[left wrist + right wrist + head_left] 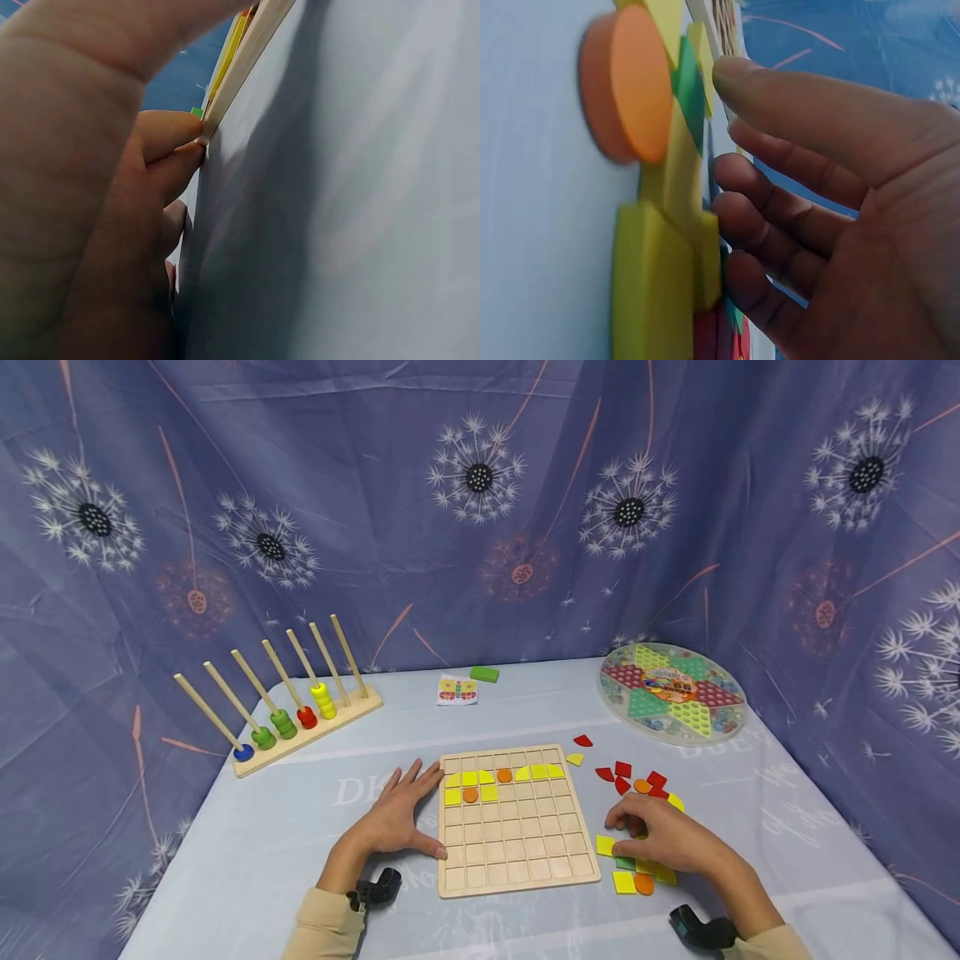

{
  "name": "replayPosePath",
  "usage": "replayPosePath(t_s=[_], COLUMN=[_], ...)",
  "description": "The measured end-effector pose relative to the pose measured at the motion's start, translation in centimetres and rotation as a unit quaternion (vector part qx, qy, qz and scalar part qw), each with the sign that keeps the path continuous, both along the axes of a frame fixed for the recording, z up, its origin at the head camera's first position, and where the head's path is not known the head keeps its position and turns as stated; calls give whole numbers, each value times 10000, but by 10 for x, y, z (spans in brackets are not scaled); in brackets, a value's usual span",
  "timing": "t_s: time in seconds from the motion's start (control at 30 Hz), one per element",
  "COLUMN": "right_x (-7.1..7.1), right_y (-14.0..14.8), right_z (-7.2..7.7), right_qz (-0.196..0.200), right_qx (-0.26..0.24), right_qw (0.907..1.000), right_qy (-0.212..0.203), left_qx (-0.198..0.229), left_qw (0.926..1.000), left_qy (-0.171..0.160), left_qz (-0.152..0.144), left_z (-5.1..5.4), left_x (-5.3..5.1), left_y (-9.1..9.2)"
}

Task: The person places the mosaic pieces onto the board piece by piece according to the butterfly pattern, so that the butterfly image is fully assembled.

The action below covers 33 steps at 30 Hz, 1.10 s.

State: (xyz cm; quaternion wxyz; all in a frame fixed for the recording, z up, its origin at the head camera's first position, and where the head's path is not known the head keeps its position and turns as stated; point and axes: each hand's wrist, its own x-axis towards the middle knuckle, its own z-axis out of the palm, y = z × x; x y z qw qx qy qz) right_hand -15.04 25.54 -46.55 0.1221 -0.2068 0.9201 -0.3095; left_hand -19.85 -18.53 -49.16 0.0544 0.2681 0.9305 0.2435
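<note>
My left hand [393, 817] lies beside a wooden grid board [517, 835], its thumb and forefinger touching the left edge and its fingers spread. Yellow squares and rounded pieces with orange discs [504, 775] fill some cells in the board's two upper rows. To the right of the board, my right hand [663, 833] hovers over loose pieces with its fingers loosely bent. Nothing shows between thumb and fingers in the right wrist view. Under and around it lie a yellow square [605, 845], an orange disc [641, 86] and a green piece [690, 94]; the hand hides some pieces.
Red pieces [622, 769] lie loose right of the board. Behind stand a bead rack [300, 739] with upright pegs, a butterfly picture card [457, 690], a green block [484, 674] and a round star-patterned game board [672, 693]. A patterned curtain [375, 485] hangs behind the table.
</note>
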Motion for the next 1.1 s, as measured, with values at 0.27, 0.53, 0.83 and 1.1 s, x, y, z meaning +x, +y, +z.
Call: replayPosePath(t_s=[0.27, 0.53, 0.83, 1.1], right_x=[7, 6, 3, -1], right_y=[15, 28, 49, 45], right_z=[1, 0, 2, -2], right_qz=[100, -508, -1032, -1036], right_qx=[85, 138, 206, 351], right_qw=[9997, 9984, 9935, 9927], right_qy=[-210, 189, 436, 516], left_qx=[-61, -51, -44, -32], left_qw=[9999, 9999, 10000, 10000], left_qy=[-62, -111, -62, -44], left_qz=[100, 95, 45, 20], left_z=[-2, -1, 0, -1], left_x=[0, -1, 0, 0], left_y=[-1, 1, 0, 0])
